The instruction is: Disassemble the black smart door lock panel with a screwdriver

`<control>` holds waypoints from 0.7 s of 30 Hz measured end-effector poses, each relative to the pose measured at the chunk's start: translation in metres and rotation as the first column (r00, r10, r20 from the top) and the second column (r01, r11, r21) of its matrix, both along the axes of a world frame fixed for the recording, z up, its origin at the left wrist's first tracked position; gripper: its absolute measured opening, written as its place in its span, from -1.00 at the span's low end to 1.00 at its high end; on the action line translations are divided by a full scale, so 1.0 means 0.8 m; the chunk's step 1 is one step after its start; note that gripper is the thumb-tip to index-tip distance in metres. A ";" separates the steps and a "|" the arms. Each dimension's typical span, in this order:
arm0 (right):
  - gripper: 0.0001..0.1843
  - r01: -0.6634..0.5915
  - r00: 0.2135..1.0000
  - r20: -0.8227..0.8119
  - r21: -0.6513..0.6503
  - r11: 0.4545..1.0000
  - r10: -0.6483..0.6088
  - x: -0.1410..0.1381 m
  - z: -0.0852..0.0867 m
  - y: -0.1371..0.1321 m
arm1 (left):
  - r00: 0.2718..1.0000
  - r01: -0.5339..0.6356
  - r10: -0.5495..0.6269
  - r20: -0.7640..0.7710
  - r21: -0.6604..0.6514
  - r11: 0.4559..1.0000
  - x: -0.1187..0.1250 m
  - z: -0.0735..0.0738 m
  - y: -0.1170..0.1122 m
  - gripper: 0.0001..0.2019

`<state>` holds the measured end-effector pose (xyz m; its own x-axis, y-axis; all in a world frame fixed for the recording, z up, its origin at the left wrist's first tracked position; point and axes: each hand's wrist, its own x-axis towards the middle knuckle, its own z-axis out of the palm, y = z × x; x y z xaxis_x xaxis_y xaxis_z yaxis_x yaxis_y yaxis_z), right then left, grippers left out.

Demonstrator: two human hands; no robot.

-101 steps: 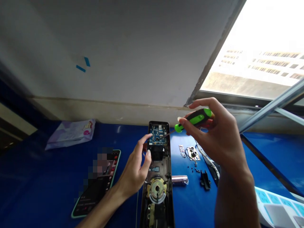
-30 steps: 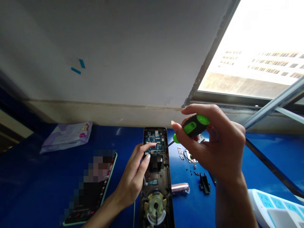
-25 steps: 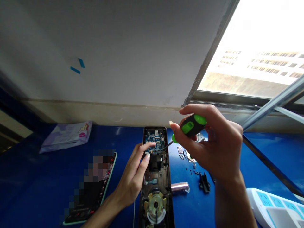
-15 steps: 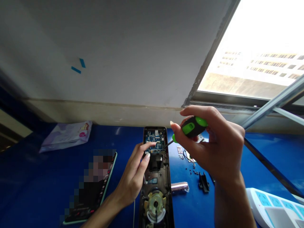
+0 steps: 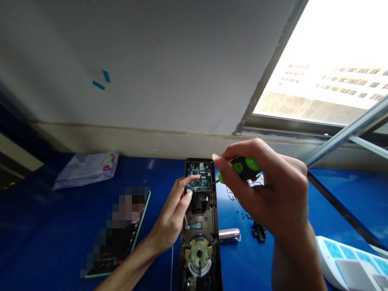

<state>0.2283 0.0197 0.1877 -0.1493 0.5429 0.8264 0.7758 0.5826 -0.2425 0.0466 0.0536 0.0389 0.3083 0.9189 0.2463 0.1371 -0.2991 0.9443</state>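
A green and black screwdriver point(image 5: 247, 167) is gripped in my right hand point(image 5: 269, 186). Its shaft slants down to the left, and the tip meets the right edge of a blue circuit board point(image 5: 199, 182); exact contact is too small to make out. The board sits at the far end of a long dark device housing point(image 5: 205, 220). My left hand point(image 5: 172, 218) comes in from the left, index finger stretched onto the board and thumb at its lower edge, the two apart. Further down the housing is a round brass-coloured part point(image 5: 199, 255).
Several small screws point(image 5: 242, 214) and a black plastic part point(image 5: 259, 231) lie right of the housing, beside a pinkish wrapped cylinder point(image 5: 229, 235). A phone-like tablet point(image 5: 121, 238) and a plastic packet point(image 5: 87, 169) lie left. A white power strip point(image 5: 348, 258) is at lower right.
The screwdriver handle has tipped lower and a little left, with my right hand turned around it. My left hand keeps its place on the board. The whole view has shifted slightly.
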 end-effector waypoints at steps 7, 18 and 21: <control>-0.66 -0.086 0.995 0.036 -0.189 0.978 0.094 0.018 0.014 -0.014 | 1.000 0.015 -0.015 0.012 -0.006 1.000 0.003 -0.002 0.002 -0.59; -0.77 -0.025 0.999 0.041 -0.100 0.995 0.030 0.019 0.008 -0.003 | 1.000 0.018 -0.018 0.020 0.003 1.000 0.004 0.000 0.012 -0.59; -0.53 -0.074 0.996 0.044 -0.170 0.983 0.083 0.021 0.009 -0.008 | 1.000 0.023 -0.023 0.018 0.001 1.000 0.003 -0.001 0.012 -0.58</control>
<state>0.2448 0.0137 0.1952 -0.2361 0.6584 0.7147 0.7431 0.5963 -0.3038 0.0489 0.0634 0.0383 0.3244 0.9116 0.2527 0.1129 -0.3025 0.9464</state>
